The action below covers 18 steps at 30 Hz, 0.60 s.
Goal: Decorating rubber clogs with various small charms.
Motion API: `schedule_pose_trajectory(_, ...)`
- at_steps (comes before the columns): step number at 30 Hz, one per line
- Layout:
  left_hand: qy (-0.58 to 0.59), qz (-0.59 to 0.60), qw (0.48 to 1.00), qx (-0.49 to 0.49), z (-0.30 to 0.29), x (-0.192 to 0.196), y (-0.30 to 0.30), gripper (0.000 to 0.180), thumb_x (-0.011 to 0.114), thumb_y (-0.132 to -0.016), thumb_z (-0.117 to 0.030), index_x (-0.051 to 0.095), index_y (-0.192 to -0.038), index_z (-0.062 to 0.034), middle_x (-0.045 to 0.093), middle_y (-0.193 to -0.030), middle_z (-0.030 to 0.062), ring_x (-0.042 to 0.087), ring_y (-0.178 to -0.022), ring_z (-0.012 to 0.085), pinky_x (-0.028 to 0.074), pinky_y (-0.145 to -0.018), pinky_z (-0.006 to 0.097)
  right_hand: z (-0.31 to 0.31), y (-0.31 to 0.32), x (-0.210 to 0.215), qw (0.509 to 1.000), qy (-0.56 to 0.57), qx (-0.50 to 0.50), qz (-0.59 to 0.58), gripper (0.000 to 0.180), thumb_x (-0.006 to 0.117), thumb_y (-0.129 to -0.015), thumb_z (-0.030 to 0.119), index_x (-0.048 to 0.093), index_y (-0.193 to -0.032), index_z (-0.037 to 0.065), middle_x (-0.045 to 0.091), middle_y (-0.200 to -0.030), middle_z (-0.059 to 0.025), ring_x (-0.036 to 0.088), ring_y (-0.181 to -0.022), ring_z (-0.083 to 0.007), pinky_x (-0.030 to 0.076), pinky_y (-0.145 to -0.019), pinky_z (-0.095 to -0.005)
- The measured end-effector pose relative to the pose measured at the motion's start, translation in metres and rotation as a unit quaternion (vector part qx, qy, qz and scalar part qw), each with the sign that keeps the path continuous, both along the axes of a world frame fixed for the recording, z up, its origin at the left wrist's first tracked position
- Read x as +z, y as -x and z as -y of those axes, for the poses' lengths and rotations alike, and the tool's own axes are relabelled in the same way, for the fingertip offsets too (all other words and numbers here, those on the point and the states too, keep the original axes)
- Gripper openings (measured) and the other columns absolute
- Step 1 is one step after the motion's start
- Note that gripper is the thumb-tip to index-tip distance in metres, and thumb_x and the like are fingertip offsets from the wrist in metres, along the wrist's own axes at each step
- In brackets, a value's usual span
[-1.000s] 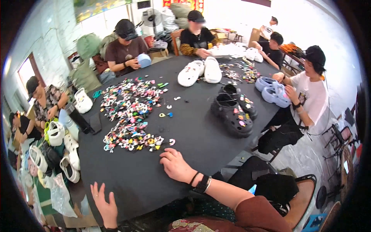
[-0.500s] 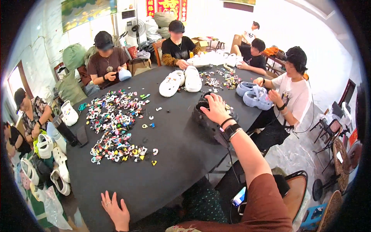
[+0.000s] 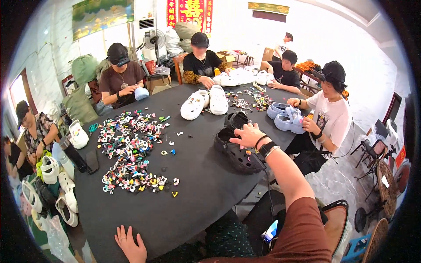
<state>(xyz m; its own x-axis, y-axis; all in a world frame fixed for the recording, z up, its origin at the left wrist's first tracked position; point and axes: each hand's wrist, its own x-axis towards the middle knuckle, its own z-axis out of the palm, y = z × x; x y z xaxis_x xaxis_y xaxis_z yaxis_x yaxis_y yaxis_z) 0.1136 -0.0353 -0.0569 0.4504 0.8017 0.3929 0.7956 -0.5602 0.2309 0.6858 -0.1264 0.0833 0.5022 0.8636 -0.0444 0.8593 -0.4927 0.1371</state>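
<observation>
A pair of black clogs point(image 3: 237, 163) stands on the dark table in front of me to the right, with a few small coloured charms on top. My right hand point(image 3: 251, 135) reaches over the pair, its fingers bent down onto the upper edge of a clog; the fingertips are partly hidden. My left hand point(image 3: 130, 243) lies flat at the table's near edge, fingers spread, holding nothing. A large heap of small colourful shoe charms point(image 3: 129, 140) covers the table's left half.
White clogs point(image 3: 195, 105) stand beyond the black pair. Across the right corner a person handles light-blue clogs point(image 3: 287, 120). Other people sit around the far side. A dark bottle point(image 3: 72, 153) and more clogs point(image 3: 68, 193) are along the left edge; a phone point(image 3: 271, 230) lies below my right arm.
My view has tilted slightly, so the table sits lower. My right hand has come nearer to me over the black clogs, its fingers more bent. My left hand stays put.
</observation>
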Motion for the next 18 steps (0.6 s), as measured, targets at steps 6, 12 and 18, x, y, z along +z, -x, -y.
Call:
schedule_pose_trajectory(6, -0.001, -0.004, 1.000, 0.001, -0.002, 0.001, 0.000, 0.040, 0.055, -0.098, -0.029, 0.060, -0.129, -0.0043, 0.052, -0.140, 0.0220, 0.044, -0.133, 0.0415, 0.031, -0.110, 0.059, 0.013, 0.016, 0.024, 0.995, 0.093, 0.037, -0.023, 0.067, 0.074, -0.067, 0.063, 0.065, -0.120, 0.024, 0.057, -0.124, -0.0204, 0.050, -0.122, -0.0419, 0.036, -0.099, -0.0572)
schedule_pose_trajectory(12, 0.009, 0.017, 1.000, -0.002, -0.003, 0.001, 0.001, 0.039, 0.053, -0.098, -0.029, 0.061, -0.128, -0.0053, 0.050, -0.142, 0.0221, 0.041, -0.135, 0.0423, 0.027, -0.111, 0.060, -0.009, 0.008, 0.004, 0.987, 0.160, 0.004, 0.014, 0.073, 0.092, -0.051, 0.040, 0.067, -0.117, 0.023, 0.065, -0.115, -0.0130, 0.053, -0.119, -0.0382, 0.039, -0.096, -0.0589)
schedule_pose_trajectory(18, 0.070, 0.047, 0.996, -0.013, -0.003, -0.011, 0.008, 0.038, 0.057, -0.093, -0.018, 0.058, -0.123, 0.0039, 0.042, -0.145, 0.0255, 0.029, -0.141, 0.0445, 0.020, -0.116, 0.061, 0.008, 0.019, 0.005, 0.984, 0.137, 0.039, 0.111, 0.062, 0.091, -0.048, 0.044, 0.073, -0.104, 0.023, 0.068, -0.103, -0.0067, 0.056, -0.114, -0.0304, 0.040, -0.089, -0.0526)
